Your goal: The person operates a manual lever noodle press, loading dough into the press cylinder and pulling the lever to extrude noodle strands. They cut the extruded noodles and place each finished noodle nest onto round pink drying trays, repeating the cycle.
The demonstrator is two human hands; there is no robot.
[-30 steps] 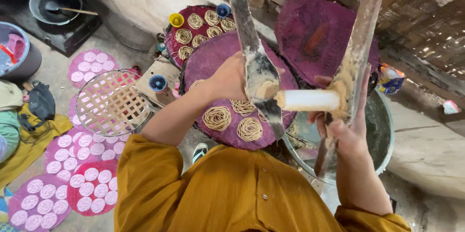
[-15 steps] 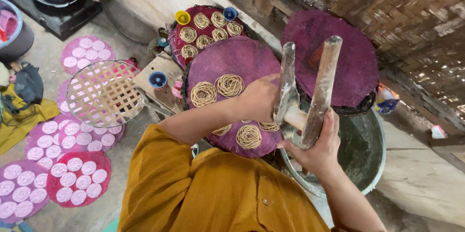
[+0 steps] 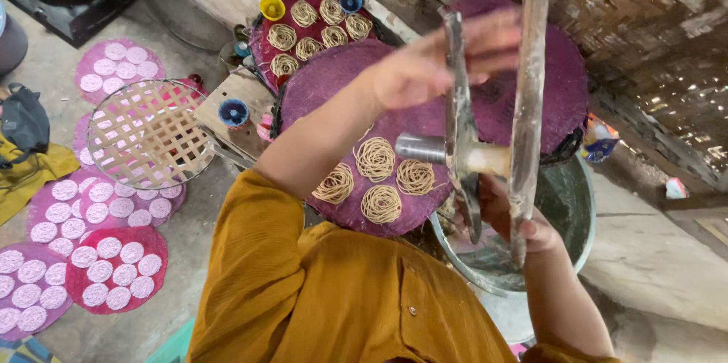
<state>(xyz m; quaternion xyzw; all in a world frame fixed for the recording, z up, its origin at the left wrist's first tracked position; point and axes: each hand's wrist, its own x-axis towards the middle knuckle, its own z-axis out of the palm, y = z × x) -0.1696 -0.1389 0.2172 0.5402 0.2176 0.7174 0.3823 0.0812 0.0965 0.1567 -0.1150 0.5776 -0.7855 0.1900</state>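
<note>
So the person has a two-handled metal noodle press (image 3: 485, 143) held up over a round purple mat (image 3: 364, 120). The left hand (image 3: 432, 67) has its grip closed around the tops of the handles, and the right hand (image 3: 516, 219) grips the lower ends tight, probably so the short barrel stays pointed at the mat. Four noodle coils (image 3: 375, 158) sit near the mat's near edge, just beside each other, apart enough not to stick, I'd guess. A big metal basin (image 3: 569, 211) sits right under the right hand. A second mat (image 3: 303, 22) of coils lies farther back, and white discs (image 3: 114, 272) dry on the floor at left.
</note>
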